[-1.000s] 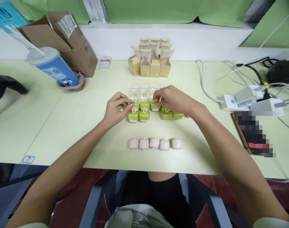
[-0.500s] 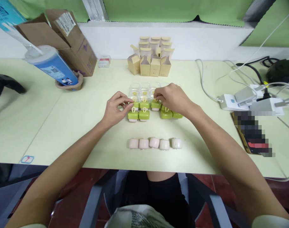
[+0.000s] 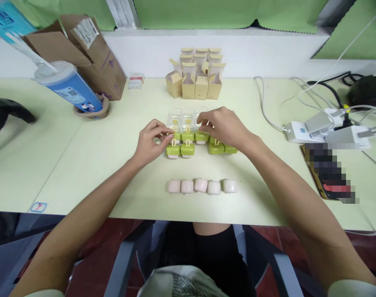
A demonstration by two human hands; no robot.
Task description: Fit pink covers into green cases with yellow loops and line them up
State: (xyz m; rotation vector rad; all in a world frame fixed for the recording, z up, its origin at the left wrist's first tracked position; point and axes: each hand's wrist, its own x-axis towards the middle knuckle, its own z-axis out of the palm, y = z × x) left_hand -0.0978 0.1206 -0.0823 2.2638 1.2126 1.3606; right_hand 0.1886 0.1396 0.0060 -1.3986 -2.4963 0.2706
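"What are they wearing up top?"

"They're wearing a pale shirt (image 3: 163,284), and a dark, finely textured print (image 3: 185,284) is marking its front."

"And the sleeves (image 3: 350,289)?"

"Those are showing pale too, and they're leaving both forearms (image 3: 113,194) bare."

"Below?"

"Black, short-legged bottoms (image 3: 206,251) are showing."

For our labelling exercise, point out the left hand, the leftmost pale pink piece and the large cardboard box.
Left hand (image 3: 147,142), head view, back of the hand.
Leftmost pale pink piece (image 3: 174,186), head view, mid-body.
Large cardboard box (image 3: 103,71), head view, side panel.
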